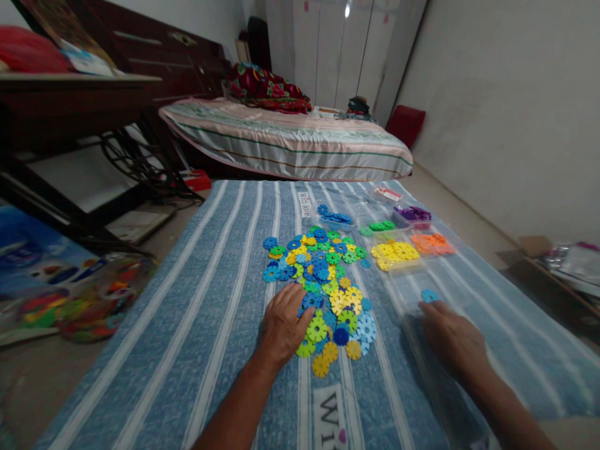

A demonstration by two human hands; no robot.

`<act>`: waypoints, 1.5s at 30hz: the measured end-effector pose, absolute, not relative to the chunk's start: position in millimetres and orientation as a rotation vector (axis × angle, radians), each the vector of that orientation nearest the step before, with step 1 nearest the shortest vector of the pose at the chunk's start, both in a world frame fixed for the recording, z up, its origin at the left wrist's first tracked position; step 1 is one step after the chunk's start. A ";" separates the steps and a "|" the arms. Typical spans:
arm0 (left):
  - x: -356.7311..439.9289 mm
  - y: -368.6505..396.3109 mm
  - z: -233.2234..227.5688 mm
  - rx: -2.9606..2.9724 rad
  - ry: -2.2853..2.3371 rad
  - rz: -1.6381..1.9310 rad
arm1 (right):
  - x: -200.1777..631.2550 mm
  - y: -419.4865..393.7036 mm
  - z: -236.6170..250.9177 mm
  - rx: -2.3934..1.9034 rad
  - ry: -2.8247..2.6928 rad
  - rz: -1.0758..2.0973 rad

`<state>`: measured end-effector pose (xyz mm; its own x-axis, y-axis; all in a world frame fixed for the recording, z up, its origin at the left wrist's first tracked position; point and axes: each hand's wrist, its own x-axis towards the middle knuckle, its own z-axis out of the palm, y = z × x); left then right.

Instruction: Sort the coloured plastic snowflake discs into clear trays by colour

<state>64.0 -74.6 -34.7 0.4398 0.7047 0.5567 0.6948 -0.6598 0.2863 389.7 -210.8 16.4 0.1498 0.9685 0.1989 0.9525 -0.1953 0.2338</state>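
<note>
A loose pile of notched plastic discs (332,256) in blue, green and yellow lies on the striped cloth. My left hand (284,322) rests at the pile's left side, thumb and fingers apart, beside a dark blue disc (312,300); its fingertips are partly hidden. My right hand (452,337) pinches a light blue disc (429,295) over a clear plastic tray (403,290). Farther back, sorted discs sit in clear compartments: yellow discs (395,252), orange discs (434,244), green discs (381,226), purple discs (413,214) and blue discs (336,218).
The blue striped cloth (225,287) covers the table. A red-and-white card (389,193) lies near its far edge. Beyond stands a bed (290,140). A sewing-machine table (79,94) and bags of colourful pieces (94,306) are on the left; a cardboard box (539,250) is on the right.
</note>
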 end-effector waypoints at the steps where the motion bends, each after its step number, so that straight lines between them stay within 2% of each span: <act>1: 64.4 -74.9 -34.7 2.657 1.293 1.043 | 389.1 -213.3 17.0 2.373 1.978 0.490; 6: 65.5 -74.9 -35.3 2.671 1.284 1.067 | 366.7 -223.6 24.2 2.523 2.303 0.478; 11: 64.2 -74.4 -33.9 2.667 1.252 1.059 | 322.7 -206.4 20.5 2.338 2.723 0.362; 18: 63.1 -73.5 -32.4 2.652 1.266 1.064 | 325.9 -183.2 25.9 2.591 2.302 0.658; 23: 62.5 -70.2 -32.7 2.693 1.251 1.087 | 351.3 -201.5 26.0 2.597 2.021 0.595; 29: 63.0 -70.2 -33.0 2.648 1.256 1.084 | 362.1 -212.7 14.1 2.572 2.152 0.575; 40: 63.2 -72.5 -32.1 2.642 1.256 1.051 | 353.2 -216.2 20.3 2.663 2.417 0.678; 42: 63.7 -72.8 -31.4 2.653 1.243 1.061 | 341.3 -218.0 17.1 2.614 2.634 0.615; 45: 64.1 -72.8 -30.5 2.670 1.243 1.084 | 324.3 -209.7 9.6 2.495 2.782 0.283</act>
<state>64.1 -72.8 -30.5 0.4476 0.6751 0.5865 0.6728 -0.6862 0.2764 324.3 -209.7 9.6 -0.0143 0.8574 0.5144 0.9435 0.1819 -0.2769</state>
